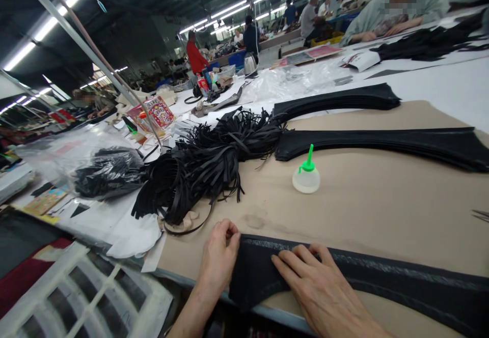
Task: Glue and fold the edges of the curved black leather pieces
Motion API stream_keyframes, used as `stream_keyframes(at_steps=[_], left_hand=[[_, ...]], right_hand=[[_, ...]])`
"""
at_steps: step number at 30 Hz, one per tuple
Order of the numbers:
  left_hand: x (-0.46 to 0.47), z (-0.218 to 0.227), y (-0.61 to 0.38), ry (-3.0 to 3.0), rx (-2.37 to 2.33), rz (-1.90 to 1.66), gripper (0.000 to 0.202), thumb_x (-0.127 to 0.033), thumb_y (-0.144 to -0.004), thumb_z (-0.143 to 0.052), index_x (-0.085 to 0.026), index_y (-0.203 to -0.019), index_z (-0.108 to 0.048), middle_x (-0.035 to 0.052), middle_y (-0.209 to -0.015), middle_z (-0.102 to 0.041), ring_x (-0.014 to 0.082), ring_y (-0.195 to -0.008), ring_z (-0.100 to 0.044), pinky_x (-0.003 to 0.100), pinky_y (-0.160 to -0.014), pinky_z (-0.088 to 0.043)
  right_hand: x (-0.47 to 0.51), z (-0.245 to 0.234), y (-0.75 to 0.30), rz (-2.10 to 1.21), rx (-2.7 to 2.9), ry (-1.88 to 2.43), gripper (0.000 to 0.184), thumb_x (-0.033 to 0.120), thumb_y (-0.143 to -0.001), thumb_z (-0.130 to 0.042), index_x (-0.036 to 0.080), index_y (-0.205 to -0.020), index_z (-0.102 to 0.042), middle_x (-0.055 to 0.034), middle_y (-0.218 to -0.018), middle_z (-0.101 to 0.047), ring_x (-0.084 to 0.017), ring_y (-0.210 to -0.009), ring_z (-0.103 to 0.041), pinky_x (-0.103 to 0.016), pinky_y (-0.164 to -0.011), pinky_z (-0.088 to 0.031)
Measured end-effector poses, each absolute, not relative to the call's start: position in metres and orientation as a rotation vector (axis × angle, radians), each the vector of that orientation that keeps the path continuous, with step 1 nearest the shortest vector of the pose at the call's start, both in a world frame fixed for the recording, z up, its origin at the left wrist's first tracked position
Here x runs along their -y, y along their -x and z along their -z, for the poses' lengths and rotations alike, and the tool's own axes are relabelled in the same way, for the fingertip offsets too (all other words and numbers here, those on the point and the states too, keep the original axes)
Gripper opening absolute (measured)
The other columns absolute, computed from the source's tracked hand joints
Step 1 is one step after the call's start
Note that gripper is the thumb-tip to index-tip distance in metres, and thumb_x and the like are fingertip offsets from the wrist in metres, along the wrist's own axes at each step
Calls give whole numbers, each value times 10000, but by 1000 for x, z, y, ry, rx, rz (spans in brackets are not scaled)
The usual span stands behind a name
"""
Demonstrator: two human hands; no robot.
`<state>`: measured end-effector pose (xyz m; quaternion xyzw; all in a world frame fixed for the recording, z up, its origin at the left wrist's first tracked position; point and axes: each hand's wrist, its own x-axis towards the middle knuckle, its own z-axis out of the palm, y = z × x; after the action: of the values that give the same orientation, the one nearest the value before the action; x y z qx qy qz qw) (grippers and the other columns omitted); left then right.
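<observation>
A long, curved black fabric piece lies along the front edge of the table, with a whitish, shiny streak running near its upper edge. My left hand is closed, thumb and fingertips pinching the piece's upper left corner. My right hand rests flat on the piece, a little right of that corner, fingers stretched out. Behind my hands a round, clear squeeze bottle with a green nozzle stands upright. Two stacks of similar black pieces lie beyond it, a nearer stack and a farther stack.
A tangled heap of black strips lies left of the bottle. Further left sits a clear plastic bag with black material inside. A pale slatted frame is at the lower left. Scissor-like tips show at the right edge. A co-worker sits across the table.
</observation>
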<state>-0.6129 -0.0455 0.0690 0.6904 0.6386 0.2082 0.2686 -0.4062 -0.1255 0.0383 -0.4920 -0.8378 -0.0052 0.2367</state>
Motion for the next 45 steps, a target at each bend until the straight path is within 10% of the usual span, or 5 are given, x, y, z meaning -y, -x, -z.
stream_keyframes(at_steps=[37,45], left_hand=[[30,-98,613,-1471,-1518,-515,202,-367,-651,-533,-213,-757,-457,-45,-568,-553,136,-517,-561,236,-495,-401],[28,-106,614,-1391,-1481,-446,279,-378,-621,-563,-155,-787,-566,-30,-591,-555,115,-536,-528,229,-516,-366]], right_hand=[[135,-47,404,29,2182,1306,468,92,-728,-547,173,-1188,-583,-43,-1105,-638,-210,-960,-508,-400,-906,-296],[140,-49,366,-132,1999,1436,382,72,-904,-401,172,-1237,-558,-86,-1091,-576,-202,-984,-517,-336,-841,-416]])
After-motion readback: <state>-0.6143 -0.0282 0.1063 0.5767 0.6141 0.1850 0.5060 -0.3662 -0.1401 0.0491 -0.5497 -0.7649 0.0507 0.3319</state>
